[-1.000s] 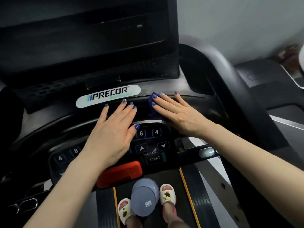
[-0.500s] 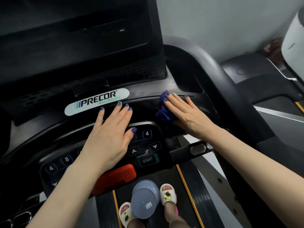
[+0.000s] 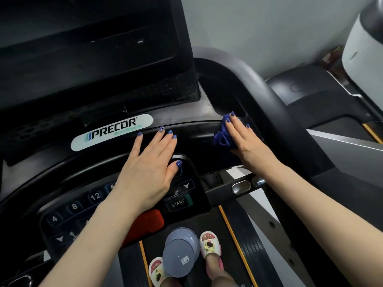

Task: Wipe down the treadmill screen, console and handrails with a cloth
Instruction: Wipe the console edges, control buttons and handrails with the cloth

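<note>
A dark treadmill console (image 3: pixel 194 129) curves across the view below a black screen (image 3: pixel 87 48). My right hand (image 3: pixel 246 141) lies flat with straight fingers on a small blue cloth (image 3: pixel 221 135), pressing it onto the console's right end beside the right handrail (image 3: pixel 275 104). My left hand (image 3: pixel 151 164) rests flat, fingers spread, on the console's middle just below the white PRECOR label (image 3: pixel 112 131), partly covering the button panel (image 3: pixel 178 199).
A red stop button (image 3: pixel 151 222) sits at the console's near edge. Below, my feet in slippers (image 3: pixel 209 245) stand on the belt by a round grey object (image 3: pixel 180 251). A second treadmill (image 3: pixel 331 104) and a white machine (image 3: pixel 364 44) stand to the right.
My right hand has slid the blue cloth rightward along the console toward the right handrail. My left hand stays flat on the console's middle. The view has shifted right.
</note>
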`<state>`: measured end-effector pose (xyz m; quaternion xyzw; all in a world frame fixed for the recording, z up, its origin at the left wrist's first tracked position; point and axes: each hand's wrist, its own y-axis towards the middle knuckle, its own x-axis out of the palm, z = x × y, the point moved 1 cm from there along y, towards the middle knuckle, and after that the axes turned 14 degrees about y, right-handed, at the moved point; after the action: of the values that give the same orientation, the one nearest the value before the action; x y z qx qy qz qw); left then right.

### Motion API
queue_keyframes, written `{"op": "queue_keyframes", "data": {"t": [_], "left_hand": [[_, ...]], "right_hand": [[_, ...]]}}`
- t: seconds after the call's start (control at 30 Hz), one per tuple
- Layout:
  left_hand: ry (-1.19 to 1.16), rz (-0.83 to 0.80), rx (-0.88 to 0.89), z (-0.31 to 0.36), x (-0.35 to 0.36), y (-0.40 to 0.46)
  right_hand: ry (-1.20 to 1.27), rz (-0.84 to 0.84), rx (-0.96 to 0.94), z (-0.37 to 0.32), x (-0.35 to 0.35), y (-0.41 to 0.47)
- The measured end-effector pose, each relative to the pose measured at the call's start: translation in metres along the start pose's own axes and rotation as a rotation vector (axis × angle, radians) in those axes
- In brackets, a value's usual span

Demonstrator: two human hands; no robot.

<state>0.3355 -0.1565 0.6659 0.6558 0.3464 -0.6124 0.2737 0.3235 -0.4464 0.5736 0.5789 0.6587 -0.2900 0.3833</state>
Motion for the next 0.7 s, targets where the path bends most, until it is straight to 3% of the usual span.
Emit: {"op": "queue_keyframes", "data": {"t": [0.23,0.47,0.7], "left_hand": [[0.036,0.037,0.011,0.002,0.001,0.0],[0.087,0.094,0.157,0.026,0.003,-0.013],[0.139,0.125,0.237,0.032,0.009,-0.027]], "right_hand": [[-0.111,0.121,0.056,0.007,-0.025,-0.012],[-0.033,0.354,0.063,-0.055,-0.056,-0.05],[0.051,0.397,0.025,-0.104,-0.017,-0.108]]}}
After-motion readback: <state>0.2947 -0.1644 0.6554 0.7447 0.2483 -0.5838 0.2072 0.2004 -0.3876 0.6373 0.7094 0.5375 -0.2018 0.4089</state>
